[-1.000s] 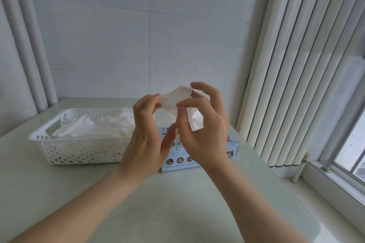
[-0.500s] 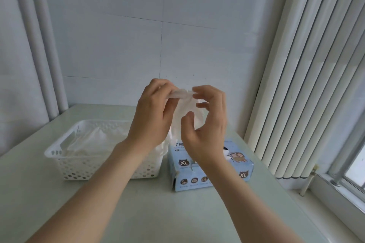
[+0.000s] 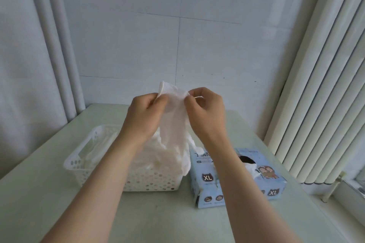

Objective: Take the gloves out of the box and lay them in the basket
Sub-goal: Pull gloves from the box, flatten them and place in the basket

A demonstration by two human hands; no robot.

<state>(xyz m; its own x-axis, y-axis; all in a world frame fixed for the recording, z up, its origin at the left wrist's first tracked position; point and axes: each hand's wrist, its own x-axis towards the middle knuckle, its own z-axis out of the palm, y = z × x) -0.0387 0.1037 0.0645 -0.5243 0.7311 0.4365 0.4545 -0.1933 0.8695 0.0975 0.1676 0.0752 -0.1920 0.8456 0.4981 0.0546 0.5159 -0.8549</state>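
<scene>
One head-worn camera faces forward and down, close behind the left hand (image 3: 145, 116) and right hand (image 3: 207, 112). A pale green tabletop (image 3: 158, 215) lies below the fingers (image 3: 194, 95), and a white tiled wall (image 3: 217, 45) stands beyond them.

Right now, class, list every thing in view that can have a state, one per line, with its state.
glove: held up, hanging unfolded
left hand: pinches the glove's top edge
right hand: pinches the same edge
basket: upright on the table, gloves piled inside
box: opened on top, a white glove poking out
</scene>
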